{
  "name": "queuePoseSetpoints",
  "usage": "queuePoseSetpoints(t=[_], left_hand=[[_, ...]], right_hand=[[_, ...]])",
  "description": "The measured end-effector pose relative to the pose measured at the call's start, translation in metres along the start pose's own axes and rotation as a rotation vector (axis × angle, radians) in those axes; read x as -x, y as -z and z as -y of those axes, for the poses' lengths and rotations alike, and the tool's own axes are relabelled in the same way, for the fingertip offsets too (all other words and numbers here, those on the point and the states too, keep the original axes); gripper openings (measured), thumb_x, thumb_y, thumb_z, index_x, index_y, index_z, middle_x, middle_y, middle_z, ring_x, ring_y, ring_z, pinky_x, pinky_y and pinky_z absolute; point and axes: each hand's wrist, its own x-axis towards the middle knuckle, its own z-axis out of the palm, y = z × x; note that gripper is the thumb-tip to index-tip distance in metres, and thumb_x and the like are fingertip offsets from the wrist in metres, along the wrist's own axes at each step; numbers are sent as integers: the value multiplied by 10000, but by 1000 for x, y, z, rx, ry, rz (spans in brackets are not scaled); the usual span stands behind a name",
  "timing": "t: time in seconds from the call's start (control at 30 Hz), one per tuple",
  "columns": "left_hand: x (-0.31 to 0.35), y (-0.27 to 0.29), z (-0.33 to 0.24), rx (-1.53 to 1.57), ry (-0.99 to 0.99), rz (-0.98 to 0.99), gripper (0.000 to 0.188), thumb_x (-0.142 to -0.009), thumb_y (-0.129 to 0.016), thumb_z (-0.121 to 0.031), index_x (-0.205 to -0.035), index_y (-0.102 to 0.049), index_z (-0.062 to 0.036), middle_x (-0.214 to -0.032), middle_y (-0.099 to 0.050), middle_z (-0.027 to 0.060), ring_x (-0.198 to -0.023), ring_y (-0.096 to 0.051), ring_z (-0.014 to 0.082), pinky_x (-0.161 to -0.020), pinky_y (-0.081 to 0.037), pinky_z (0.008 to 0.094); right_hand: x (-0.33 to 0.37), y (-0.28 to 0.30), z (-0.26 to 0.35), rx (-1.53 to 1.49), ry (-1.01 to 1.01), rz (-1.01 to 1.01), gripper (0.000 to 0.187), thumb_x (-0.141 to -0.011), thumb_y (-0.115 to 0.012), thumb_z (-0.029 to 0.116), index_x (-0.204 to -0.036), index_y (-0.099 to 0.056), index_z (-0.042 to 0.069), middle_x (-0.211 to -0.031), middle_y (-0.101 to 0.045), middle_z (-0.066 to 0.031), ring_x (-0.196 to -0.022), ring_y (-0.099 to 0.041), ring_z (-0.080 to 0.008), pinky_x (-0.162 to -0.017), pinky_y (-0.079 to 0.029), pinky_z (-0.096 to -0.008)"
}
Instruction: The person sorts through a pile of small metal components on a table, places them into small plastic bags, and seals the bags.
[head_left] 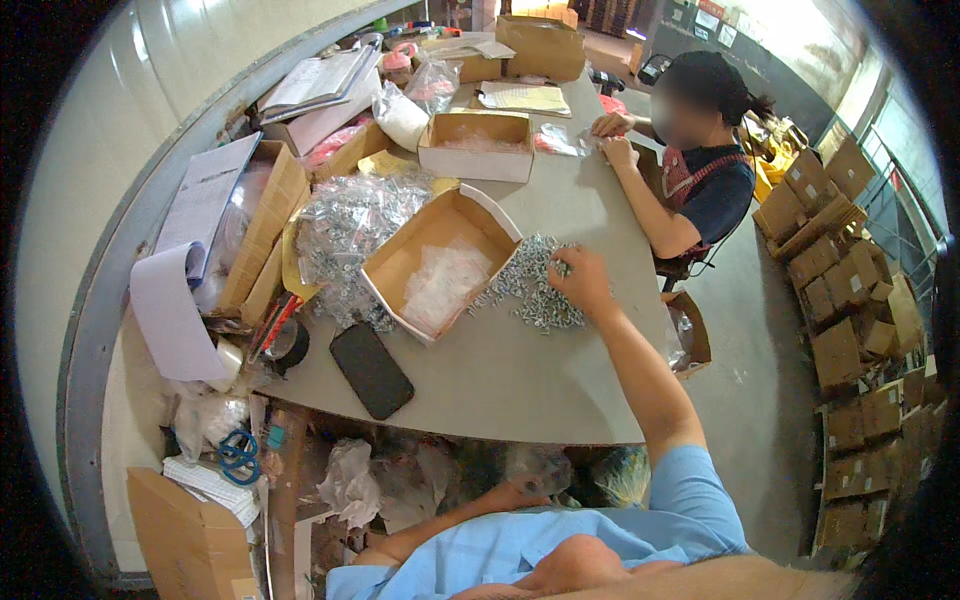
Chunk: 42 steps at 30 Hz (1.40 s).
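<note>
A loose heap of small silvery screws [548, 308] lies on the grey table [480, 395]. My right hand [583, 282] reaches onto the heap's right side, fingers curled in and closed on a few screws. Below the table's near edge, close to my body, is my left hand [517, 496]. It is next to a clear plastic bag [540, 468]; its fingers are blurred and partly hidden, so its grip does not show. Against the heap's left side stands an open cardboard box [385, 268] with small clear bags [445, 285] inside.
A mound of bagged hardware [355, 225] is left of the box, and a black phone [371, 370] lies nearer me. Across the table a co-worker [705, 150] handles small bags beside another open box [475, 165]. Stacked cartons [835, 300] line the right.
</note>
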Motion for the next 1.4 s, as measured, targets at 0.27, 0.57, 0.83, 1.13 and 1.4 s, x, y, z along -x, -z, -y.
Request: queuePoseSetpoints(t=[0.27, 0.57, 0.83, 1.13, 1.4], left_hand=[[4, 5, -36, -88, -46, 20, 461, -757, -723, -395, -1045, -614, -51, -1116, -594, 116, -1007, -548, 215, -889, -416, 328], [4, 5, -32, 27, -61, 16, 638, -755, -723, -381, -1263, -497, -66, -1248, -521, 134, -1127, -489, 240, -961, -389, 369], [1, 8, -39, -119, 321, 107, 680, -732, -713, -483, -1233, -529, -61, -1285, -485, 160, -1172, -457, 313, -991, -371, 410], [8, 13, -60, -128, 145, 133, 676, -711, -717, -493, -1192, -552, -47, -1254, -516, 163, -1153, -474, 314, -973, -387, 404], [4, 3, -35, -62, 27, -20, 451, -724, -742, -406, -988, -629, -59, -1003, -626, 115, -960, -563, 232, -870, -436, 369]], right_hand=[[103, 13, 60, 33, 48, 292, 249, -737, -655, 244, -935, -612, 99, -944, -592, -93, -824, -606, -295, -692, -509, -397], [128, 12, 88, 121, 150, 364, 260, -757, -638, 266, -961, -586, 114, -965, -547, -96, -872, -559, -295, -743, -488, -394], [128, 59, 94, -155, -64, 306, 298, -832, -570, 190, -1110, -579, 84, -1099, -557, -139, -1051, -500, -307, -907, -398, -398], [186, 85, 89, -71, -243, 314, 425, -721, -480, -56, -1132, -559, 19, -1066, -527, -170, -948, -529, -334, -820, -445, -380], [178, 70, 106, -152, -111, 454, 495, -687, -510, -21, -1179, -539, 28, -1163, -487, -167, -1103, -448, -343, -948, -392, -386]])
